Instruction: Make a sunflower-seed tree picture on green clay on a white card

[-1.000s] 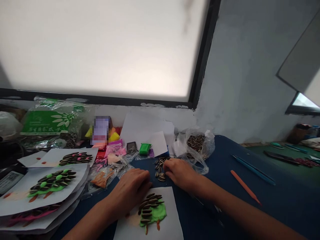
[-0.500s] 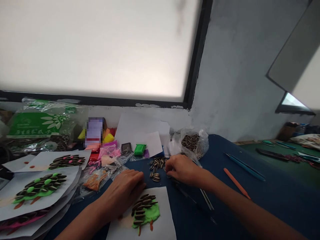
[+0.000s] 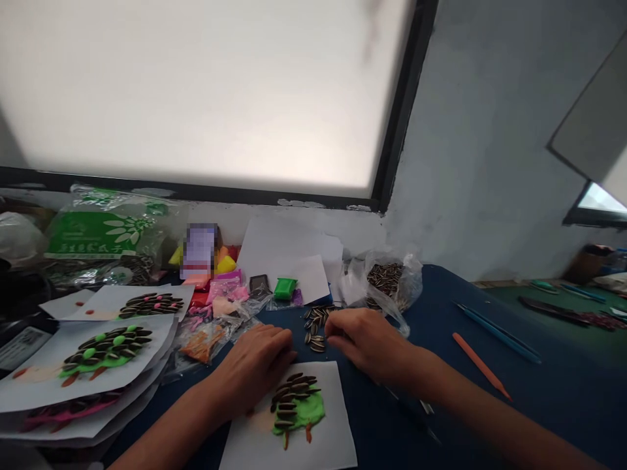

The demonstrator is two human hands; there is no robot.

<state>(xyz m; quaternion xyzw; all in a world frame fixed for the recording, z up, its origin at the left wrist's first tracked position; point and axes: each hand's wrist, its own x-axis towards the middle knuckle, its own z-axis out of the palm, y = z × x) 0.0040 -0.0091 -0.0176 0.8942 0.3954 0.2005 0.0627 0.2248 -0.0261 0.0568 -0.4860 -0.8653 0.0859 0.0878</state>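
My left hand (image 3: 259, 361) lies palm down at the upper left edge of a white sheet (image 3: 337, 444), its fingers loosely bent and their tips partly hidden. On the sheet is a green clay shape (image 3: 310, 410) with brown legs, rows of striped sunflower seeds (image 3: 288, 406) stuck over its left and upper parts. Beside a small pile of loose sunflower seeds (image 3: 318, 318), my right hand (image 3: 366, 341) is closed with thumb and fingers drawn together. Whatever lies between those fingertips is hidden.
Finished seed pictures (image 3: 159, 385) are stacked at the left. Behind are coloured clay packets (image 3: 225, 287), a green packet (image 3: 285, 288), and an open plastic bag of seeds (image 3: 386, 279). A blue pen (image 3: 499, 331) and an orange clay tool (image 3: 482, 365) lie at the right.
The view has turned slightly left, so everything sits further right. My right hand has drawn a little toward me, covering more of the pens beneath it. The left hand stays by the sheet.
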